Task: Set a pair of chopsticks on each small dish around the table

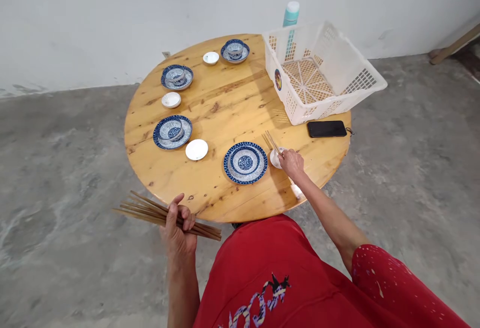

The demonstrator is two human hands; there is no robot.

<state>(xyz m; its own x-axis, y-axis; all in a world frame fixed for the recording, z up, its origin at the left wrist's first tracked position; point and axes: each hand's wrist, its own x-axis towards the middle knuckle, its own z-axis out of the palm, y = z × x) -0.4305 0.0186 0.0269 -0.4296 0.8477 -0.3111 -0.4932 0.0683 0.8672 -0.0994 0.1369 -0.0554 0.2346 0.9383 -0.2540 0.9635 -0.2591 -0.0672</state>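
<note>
A bundle of several brown chopsticks (144,210) lies across my left hand (180,225), which is closed around it beyond the table's near edge. Over a small white dish (275,159), my right hand (291,163) grips a pair of chopsticks (273,140) that point away from me. My right fingers partly cover that dish. Just left of it sits a blue-and-white plate (245,180) with a matching bowl (245,160) on it. Another white dish (196,149) rests further left, beside a patterned plate (157,138) bearing a bowl (171,131).
Two more plate-and-bowl sets (177,76) (235,50) stand toward the back, with small white dishes (171,100) (210,58) near them. A white plastic basket (281,88) occupies the right of the round wooden table (221,113). Behind its wall shows a teal bottle (291,15); a black phone (326,129) lies in front.
</note>
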